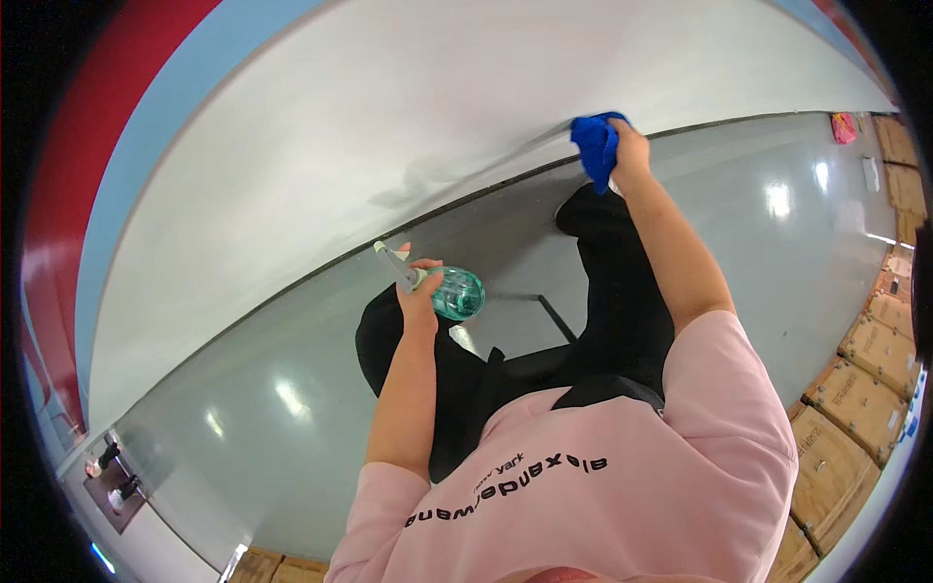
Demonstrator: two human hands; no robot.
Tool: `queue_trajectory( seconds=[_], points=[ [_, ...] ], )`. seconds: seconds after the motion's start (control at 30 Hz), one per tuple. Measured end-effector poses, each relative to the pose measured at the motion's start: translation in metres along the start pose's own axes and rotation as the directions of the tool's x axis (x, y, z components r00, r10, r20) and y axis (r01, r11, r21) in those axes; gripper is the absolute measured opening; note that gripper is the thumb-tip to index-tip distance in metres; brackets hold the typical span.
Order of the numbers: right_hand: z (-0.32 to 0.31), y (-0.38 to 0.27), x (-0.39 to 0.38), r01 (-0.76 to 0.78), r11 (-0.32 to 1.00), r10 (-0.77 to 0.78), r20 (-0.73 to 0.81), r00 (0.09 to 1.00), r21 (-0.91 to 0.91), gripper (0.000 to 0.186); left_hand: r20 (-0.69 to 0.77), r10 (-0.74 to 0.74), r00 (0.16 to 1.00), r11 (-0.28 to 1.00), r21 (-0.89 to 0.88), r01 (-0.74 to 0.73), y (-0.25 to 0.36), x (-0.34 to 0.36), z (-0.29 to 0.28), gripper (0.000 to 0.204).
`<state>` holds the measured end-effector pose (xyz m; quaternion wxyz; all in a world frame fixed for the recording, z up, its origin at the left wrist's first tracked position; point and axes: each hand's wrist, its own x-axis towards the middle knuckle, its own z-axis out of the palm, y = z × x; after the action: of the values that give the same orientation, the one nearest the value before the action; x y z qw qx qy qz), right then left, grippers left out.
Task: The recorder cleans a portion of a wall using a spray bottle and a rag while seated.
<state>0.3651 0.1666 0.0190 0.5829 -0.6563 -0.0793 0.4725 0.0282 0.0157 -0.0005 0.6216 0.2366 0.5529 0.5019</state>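
Observation:
My left hand (422,296) is closed around the neck of a spray bottle (459,293). The bottle has a clear green body and a pale trigger head that points toward the white wall (389,107). It is held above my left knee. Farther out to the right, my right hand (632,154) grips a bunched blue cloth (595,146). The cloth is at the lower part of the wall, just above its dark bottom edge; whether it touches the wall is hard to tell.
Wooden crates (855,408) line the right side, with more at the lower left. A pink item (843,128) lies by the wall at far right. Shiny grey floor (282,398) spreads around my legs. A dark leg or bar (557,318) shows between my knees.

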Motion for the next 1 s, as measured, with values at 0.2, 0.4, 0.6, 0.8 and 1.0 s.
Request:
queue_trajectory(
  seconds=[0.2,0.4,0.6,0.8,1.0],
  points=[
    [-0.015,0.003,0.021,0.316,0.612,-0.516,-0.063,0.854,-0.725,0.037,-0.011,-0.010,1.000,1.000,0.019,0.010,0.001,-0.004,0.007,0.064],
    [0.024,0.046,0.007,0.179,0.653,-0.472,-0.210,0.856,-0.736,0.036,0.013,-0.056,0.998,0.997,0.060,0.055,0.008,-0.003,0.015,0.070],
    [0.061,0.124,-0.014,0.119,0.530,-0.207,0.009,0.978,-0.840,0.034,0.048,-0.079,0.996,0.995,0.072,0.075,0.005,-0.003,0.020,0.062],
    [0.125,0.191,-0.076,0.425,0.458,0.125,0.530,0.839,-0.781,0.035,0.030,-0.075,0.997,0.994,0.084,0.072,-0.005,0.003,0.016,0.063],
    [0.037,0.187,0.049,0.175,0.004,0.097,0.174,0.980,-0.985,0.026,0.068,-0.107,0.992,0.994,0.006,0.107,-0.013,0.004,0.033,0.062]
  ],
)
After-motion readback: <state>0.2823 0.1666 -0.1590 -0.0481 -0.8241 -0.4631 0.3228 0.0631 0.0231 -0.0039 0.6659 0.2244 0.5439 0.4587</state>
